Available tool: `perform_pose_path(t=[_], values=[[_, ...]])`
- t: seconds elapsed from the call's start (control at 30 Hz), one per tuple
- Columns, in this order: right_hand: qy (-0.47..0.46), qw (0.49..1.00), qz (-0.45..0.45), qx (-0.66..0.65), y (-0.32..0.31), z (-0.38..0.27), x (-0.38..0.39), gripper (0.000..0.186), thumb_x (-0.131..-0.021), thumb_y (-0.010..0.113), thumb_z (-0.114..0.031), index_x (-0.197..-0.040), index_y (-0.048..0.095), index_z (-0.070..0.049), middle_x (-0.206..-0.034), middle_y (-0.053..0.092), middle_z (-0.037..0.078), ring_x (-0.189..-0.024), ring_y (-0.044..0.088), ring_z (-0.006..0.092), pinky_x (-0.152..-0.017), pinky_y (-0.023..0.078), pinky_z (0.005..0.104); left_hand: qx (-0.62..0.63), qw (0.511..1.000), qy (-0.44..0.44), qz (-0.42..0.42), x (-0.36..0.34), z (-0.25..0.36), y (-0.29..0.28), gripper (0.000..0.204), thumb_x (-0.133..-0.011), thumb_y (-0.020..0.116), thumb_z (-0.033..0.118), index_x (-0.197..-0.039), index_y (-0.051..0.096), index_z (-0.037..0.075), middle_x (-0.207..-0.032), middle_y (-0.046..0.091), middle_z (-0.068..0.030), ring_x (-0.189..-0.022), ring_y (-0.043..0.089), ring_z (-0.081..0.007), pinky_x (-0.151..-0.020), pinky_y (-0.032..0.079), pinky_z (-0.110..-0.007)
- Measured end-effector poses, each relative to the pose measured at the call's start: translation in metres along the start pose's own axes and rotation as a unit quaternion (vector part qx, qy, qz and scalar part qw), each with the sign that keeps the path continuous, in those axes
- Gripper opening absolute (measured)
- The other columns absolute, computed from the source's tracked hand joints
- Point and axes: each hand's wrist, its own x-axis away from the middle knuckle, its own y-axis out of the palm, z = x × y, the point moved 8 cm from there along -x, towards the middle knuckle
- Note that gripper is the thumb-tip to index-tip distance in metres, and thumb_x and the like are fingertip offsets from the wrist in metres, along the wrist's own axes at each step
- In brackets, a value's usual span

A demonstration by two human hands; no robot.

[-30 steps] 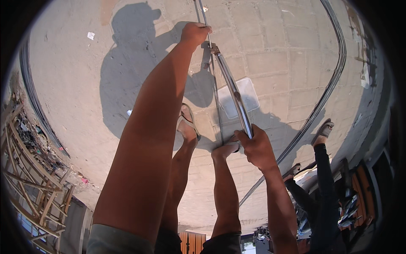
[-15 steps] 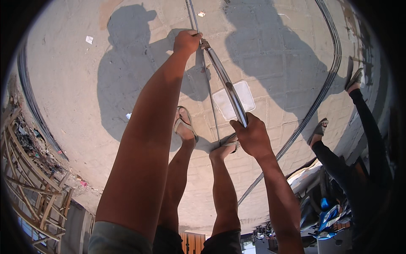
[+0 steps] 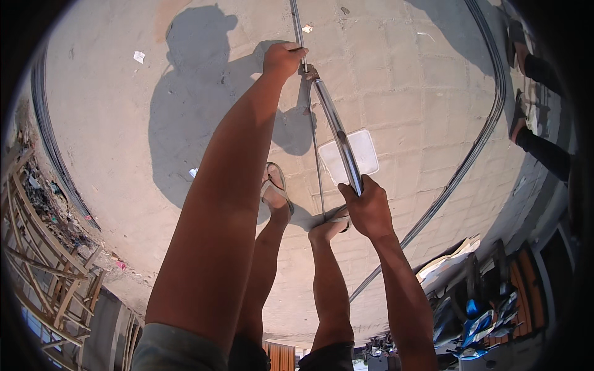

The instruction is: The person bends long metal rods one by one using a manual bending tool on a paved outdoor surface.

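My left hand (image 3: 283, 60), arm stretched out, closes its fingers and thumb on a thin metal rod (image 3: 296, 23). Just below that hand, the rusty head (image 3: 311, 74) of a shiny chrome tube tool (image 3: 336, 127) meets the rod. My right hand (image 3: 369, 209) is wrapped round the tube's near end. From the tool head a thin rod (image 3: 317, 154) runs back toward my right sandalled foot (image 3: 334, 222); how it ends there is partly hidden. A white square lid-like piece (image 3: 365, 150) lies on the ground under the tube.
Bundles of long dark rods curve along the right (image 3: 455, 170) and the left (image 3: 46, 130). Another person's leg (image 3: 544, 154) stands at the far right. Wooden frames (image 3: 55, 278) and rubble (image 3: 46, 198) lie at left; a blue motorbike (image 3: 479, 321) is at lower right.
The view has shifted slightly. The other person at right has stepped farther forward, and their shadow has moved off toward the upper right. My hands keep their holds on the rod and tube.
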Motion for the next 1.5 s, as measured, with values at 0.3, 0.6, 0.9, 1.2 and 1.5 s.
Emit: perform_pose_path(t=[0.3,0.6,0.9,1.2,1.5], values=[[-0.023,0.999,-0.028,-0.014,-0.041,-0.033,0.013,0.038,-0.091,0.066,-0.028,-0.085,0.057,0.009,-0.07,0.062,0.023,-0.062,0.063,0.0301,-0.061,0.048,0.0423,0.016,0.997,-0.068,-0.027,-0.008,-0.009,0.01,0.032,-0.082,0.078,0.03,-0.1,0.077,0.004,-0.075,0.066,-0.0028,-0.066,0.057,-0.0119,-0.061,0.046,-0.03],[-0.12,0.988,0.039,0.089,-0.054,-0.066,0.003,0.033,-0.09,0.067,-0.022,-0.084,0.055,0.009,-0.069,0.062,0.027,-0.066,0.066,0.0422,-0.063,0.051,0.0459,-0.023,0.999,-0.034,0.005,-0.012,-0.012,0.006,0.029,-0.084,0.075,0.028,-0.099,0.077,0.004,-0.085,0.074,-0.0075,-0.076,0.065,-0.0151,-0.07,0.05,-0.029],[-0.067,0.992,0.067,0.084,-0.017,-0.048,-0.007,0.033,-0.09,0.068,-0.023,-0.1,0.056,0.007,-0.077,0.067,0.029,-0.074,0.069,0.0445,-0.068,0.055,0.049,0.097,0.989,-0.111,0.031,0.064,-0.052,0.024,0.035,-0.098,0.056,0.034,-0.1,0.069,0.001,-0.08,0.068,-0.0052,-0.071,0.066,-0.017,-0.06,0.051,-0.03],[-0.043,0.986,0.114,0.113,0.01,-0.004,-0.008,0.033,-0.092,0.065,-0.025,-0.103,0.052,0.002,-0.078,0.066,0.03,-0.076,0.067,0.0498,-0.068,0.054,0.0565,0.351,0.901,-0.244,-0.069,0.165,0.017,0.091,0.054,-0.099,0.055,0.053,-0.106,0.06,0.0,-0.093,0.071,-0.0131,-0.07,0.071,-0.0199,-0.06,0.057,-0.033],[-0.105,0.992,0.029,0.06,-0.053,-0.057,-0.01,0.036,-0.088,0.069,-0.025,-0.088,0.054,0.007,-0.076,0.065,0.03,-0.075,0.068,0.0457,-0.066,0.052,0.0488,0.402,0.877,-0.259,-0.051,0.162,0.057,0.084,0.044,-0.096,0.064,0.043,-0.099,0.058,-0.001,-0.087,0.068,-0.012,-0.059,0.065,-0.0183,-0.053,0.055,-0.032]])
